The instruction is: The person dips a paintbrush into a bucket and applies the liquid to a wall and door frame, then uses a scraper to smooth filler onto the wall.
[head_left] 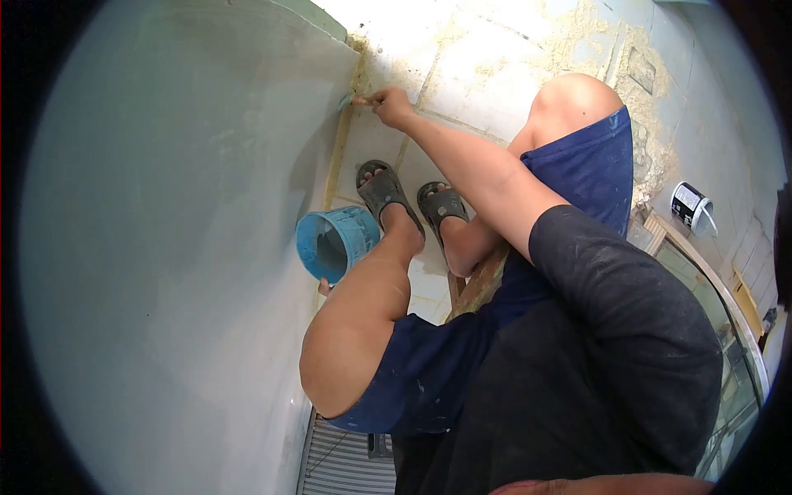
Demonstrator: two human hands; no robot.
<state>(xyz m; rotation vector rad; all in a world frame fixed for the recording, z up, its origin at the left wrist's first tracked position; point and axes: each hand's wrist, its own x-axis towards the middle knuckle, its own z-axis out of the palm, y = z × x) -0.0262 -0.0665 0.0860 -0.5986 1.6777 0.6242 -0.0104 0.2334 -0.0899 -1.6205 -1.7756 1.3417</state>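
Note:
My right hand [392, 107] is closed around the short, wood-coloured handle of what looks like a paintbrush [356, 101]. Its pale bluish tip touches the bottom of the smooth grey-green wall [181, 206], close to the floor. Below it, a blue bucket [360, 235] with pale smears is tilted, its mouth turned toward the wall. Something greyish shows inside. A bit of my left hand [324, 286] appears at the bucket's lower edge, gripping it; my leg hides the rest.
My sandalled feet [384, 191] rest on pale floor tiles [462, 91] spotted with yellowish crumbs. A white tub [691, 206] with a black label lies to the right. Below it leans a framed glass panel [701, 272]. A ribbed metal shutter-like surface [346, 462] shows at the bottom.

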